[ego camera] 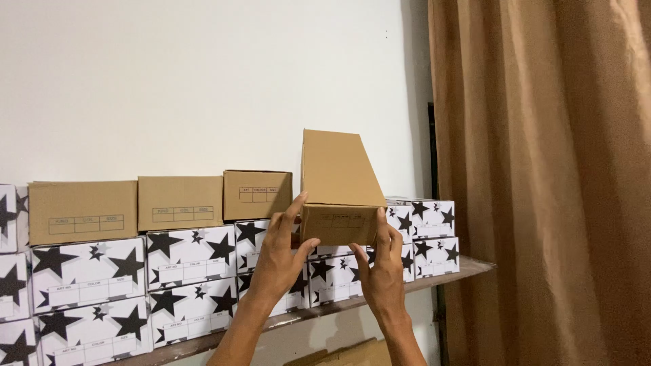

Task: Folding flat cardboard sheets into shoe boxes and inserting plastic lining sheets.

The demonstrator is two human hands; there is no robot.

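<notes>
At the centre of the frame, the left hand point(281, 254) and the right hand point(382, 271) are gripping the plain brown box point(337, 190) with fingers spread wide on its near end, and it should be kept level above the star-printed boxes point(190, 254) on the shelf point(468, 270).

Plain brown cardboard box point(339, 186) tilted above shelf stack, pale ruled label point(339, 221) on near end, left hand point(281, 254) and right hand point(381, 271) gripping its lower corners. Three matching brown boxes point(180, 202) with ruled labels top row at left. Below, white boxes with black stars point(88, 274) stacked in rows along wooden shelf point(461, 270).
</notes>
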